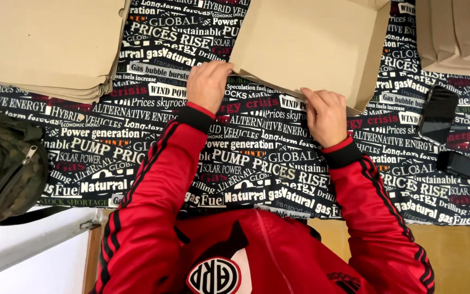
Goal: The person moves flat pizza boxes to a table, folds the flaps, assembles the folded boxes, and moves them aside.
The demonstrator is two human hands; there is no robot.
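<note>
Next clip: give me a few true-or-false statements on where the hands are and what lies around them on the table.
1. Both hands press on the near edge of the cardboard box. True: left hand, right hand.
2. A stack of flat cardboard sheets lies at the far left. True.
3. The camouflage bag sits by the right hand. False: it is at the left table edge.
4. The dark phone is in the left hand. False: it lies on the printed cloth, right of the box.
</note>
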